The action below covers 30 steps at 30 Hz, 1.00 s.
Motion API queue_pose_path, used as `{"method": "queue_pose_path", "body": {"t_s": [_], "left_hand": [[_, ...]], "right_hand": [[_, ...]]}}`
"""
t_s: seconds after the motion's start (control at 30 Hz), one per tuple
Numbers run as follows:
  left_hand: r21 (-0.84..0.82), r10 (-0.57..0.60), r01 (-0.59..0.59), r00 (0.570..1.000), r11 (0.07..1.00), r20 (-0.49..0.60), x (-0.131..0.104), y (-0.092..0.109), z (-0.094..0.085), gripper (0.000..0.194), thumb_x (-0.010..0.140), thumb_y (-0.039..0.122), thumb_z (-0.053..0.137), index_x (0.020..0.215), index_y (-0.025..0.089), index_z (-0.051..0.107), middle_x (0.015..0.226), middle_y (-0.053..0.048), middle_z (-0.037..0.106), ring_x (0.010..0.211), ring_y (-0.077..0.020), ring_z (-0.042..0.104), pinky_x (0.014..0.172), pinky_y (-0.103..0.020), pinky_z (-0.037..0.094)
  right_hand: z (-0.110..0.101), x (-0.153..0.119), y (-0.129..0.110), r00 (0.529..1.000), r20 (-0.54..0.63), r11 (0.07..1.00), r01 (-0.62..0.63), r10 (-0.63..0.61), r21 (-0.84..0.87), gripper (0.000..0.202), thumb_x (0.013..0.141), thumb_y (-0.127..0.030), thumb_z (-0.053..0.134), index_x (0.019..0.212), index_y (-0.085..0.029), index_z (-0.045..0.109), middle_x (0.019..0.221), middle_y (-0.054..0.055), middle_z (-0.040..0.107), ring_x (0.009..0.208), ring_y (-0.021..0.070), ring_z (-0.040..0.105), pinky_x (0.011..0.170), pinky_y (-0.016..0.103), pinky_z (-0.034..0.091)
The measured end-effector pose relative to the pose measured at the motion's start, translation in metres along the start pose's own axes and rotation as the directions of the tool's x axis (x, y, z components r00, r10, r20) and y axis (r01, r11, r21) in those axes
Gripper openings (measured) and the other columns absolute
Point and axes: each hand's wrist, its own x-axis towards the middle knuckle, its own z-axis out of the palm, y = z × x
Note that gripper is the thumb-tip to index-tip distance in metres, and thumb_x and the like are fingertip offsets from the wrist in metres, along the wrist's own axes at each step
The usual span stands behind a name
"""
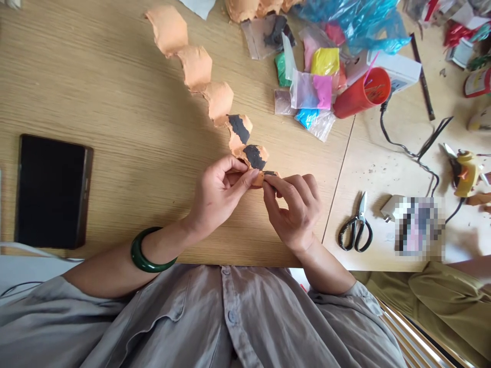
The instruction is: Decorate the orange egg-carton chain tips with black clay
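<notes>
A strip of orange egg-carton cups [220, 99] runs diagonally from the upper left down to my hands. Its nearer cups carry patches of dark grey modelling clay [254, 157], while the farther ones are plain orange. Close to the strip's near end, my left hand [220, 191] pinches the carton between thumb and fingers. My right hand [293, 207] is closed at the last cup, its thumb and forefinger pressed against the edge beside a small dark patch. The fingers partly cover that cup. A green bangle [143, 250] circles my left wrist.
A dark tablet-like device [51, 190] lies at left. Bagged coloured clay [322, 64], a red cup [362, 94] and a blue plastic bag [356, 23] sit at the upper right. Scissors [356, 227] and a yellow glue gun [466, 171] lie at right, near another person's hand [481, 199].
</notes>
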Motion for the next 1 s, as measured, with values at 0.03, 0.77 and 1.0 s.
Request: {"method": "queue_pose_path", "body": {"t_s": [0.03,0.77,1.0], "left_hand": [[0.009,0.017,-0.017,1.000,1.000,-0.009,-0.001,-0.001,0.001,0.042,0.092,0.059,0.092,0.087,0.024,0.069,0.085,-0.002,0.081,0.085,-0.0253,0.085,0.080,-0.039,0.072],[-0.037,0.122,-0.130,0.978,0.991,-0.166,0.007,-0.009,0.002,0.045,0.094,0.061,0.090,0.092,0.025,0.062,0.092,-0.003,0.085,0.090,-0.0248,0.088,0.091,-0.040,0.072],[-0.145,0.105,-0.139,0.969,0.980,-0.223,0.012,-0.018,0.002,0.041,0.082,0.048,0.101,0.093,0.022,0.070,0.094,-0.002,0.084,0.093,-0.0210,0.085,0.092,-0.036,0.071]], "right_hand": [[0.001,0.000,0.000,1.000,-0.001,1.000,-0.001,0.001,-0.003,0.013,0.110,-0.012,0.071,0.112,-0.024,0.075,0.080,0.000,0.074,0.070,0.0179,0.059,0.069,0.037,0.048],[0.016,-0.020,-0.006,0.979,0.202,0.989,0.036,-0.006,-0.145,0.058,0.109,-0.007,0.065,0.165,-0.019,0.063,0.080,0.002,0.066,0.081,0.0232,0.058,0.063,0.037,0.042],[0.021,-0.015,-0.007,0.982,0.185,0.996,0.045,-0.030,-0.078,0.072,0.109,-0.003,0.056,0.179,-0.017,0.044,0.078,0.000,0.069,0.078,0.0234,0.058,0.065,0.036,0.049]]}}
